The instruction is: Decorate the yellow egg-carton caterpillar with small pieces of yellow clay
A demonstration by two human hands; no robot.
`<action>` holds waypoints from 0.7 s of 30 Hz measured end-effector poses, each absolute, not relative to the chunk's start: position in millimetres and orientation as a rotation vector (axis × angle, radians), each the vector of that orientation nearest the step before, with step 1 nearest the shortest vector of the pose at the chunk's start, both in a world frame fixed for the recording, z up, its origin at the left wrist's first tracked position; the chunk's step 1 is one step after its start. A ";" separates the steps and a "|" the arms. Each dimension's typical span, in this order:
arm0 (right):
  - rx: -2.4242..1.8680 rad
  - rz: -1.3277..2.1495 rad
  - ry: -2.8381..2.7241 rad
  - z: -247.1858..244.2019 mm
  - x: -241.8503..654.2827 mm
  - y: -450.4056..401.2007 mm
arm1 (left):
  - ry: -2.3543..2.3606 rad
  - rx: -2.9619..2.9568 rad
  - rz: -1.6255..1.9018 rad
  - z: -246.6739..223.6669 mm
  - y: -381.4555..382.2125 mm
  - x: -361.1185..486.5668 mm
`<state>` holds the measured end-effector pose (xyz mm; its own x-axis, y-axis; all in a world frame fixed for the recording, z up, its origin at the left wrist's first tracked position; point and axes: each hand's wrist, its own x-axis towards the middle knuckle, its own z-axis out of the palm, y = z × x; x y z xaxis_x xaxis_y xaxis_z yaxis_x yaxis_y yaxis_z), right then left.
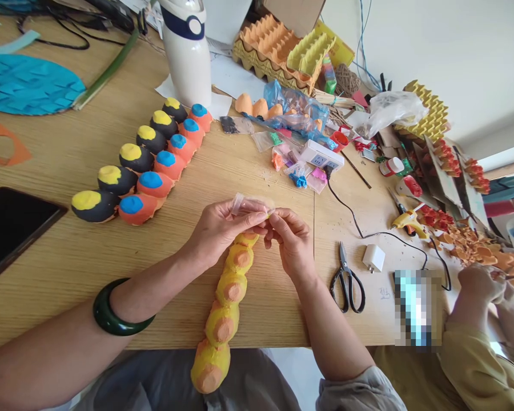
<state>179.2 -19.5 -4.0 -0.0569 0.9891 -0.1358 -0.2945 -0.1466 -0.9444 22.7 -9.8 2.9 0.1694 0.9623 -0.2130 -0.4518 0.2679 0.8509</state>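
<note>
My left hand [216, 228] is closed on a small clear plastic bag [246, 204]. My right hand [292, 237] meets it with thumb and fingers pinched; a small yellow bit shows between the fingertips, too small to name surely. Below both hands lies a bumpy strip of egg carton [227, 305], coated yellow with orange-tan spots on its cups. Its far end is partly hidden under my hands, and its near end sticks out past the table edge over my lap. A dark green bangle [107, 311] circles my left wrist.
Left stand a black-and-yellow carton strip [135, 157], an orange-and-blue one [169, 171] and a phone [15, 228]. A white bottle [188, 63] stands behind. Right are scissors [346, 282], a power strip [321, 155], a glue gun [411, 222] and another person's hands [482, 285].
</note>
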 end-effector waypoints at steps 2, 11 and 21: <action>-1.065 1.456 -0.954 -5.1 178.7 -19.4 | 0.877 0.729 1.124 3.2 -9.1 22.0; -1.027 1.548 -0.907 -2.6 180.1 -19.9 | 0.800 0.742 1.085 4.0 -9.2 21.7; -1.199 1.215 -1.061 4.2 182.9 -21.5 | 0.820 0.619 1.161 1.1 -7.0 22.2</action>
<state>182.9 -21.5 4.2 0.0818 0.9960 -0.0361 -0.0987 -0.0279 -0.9947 22.2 -7.0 1.1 0.1767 0.9555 -0.2363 -0.5418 0.2949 0.7871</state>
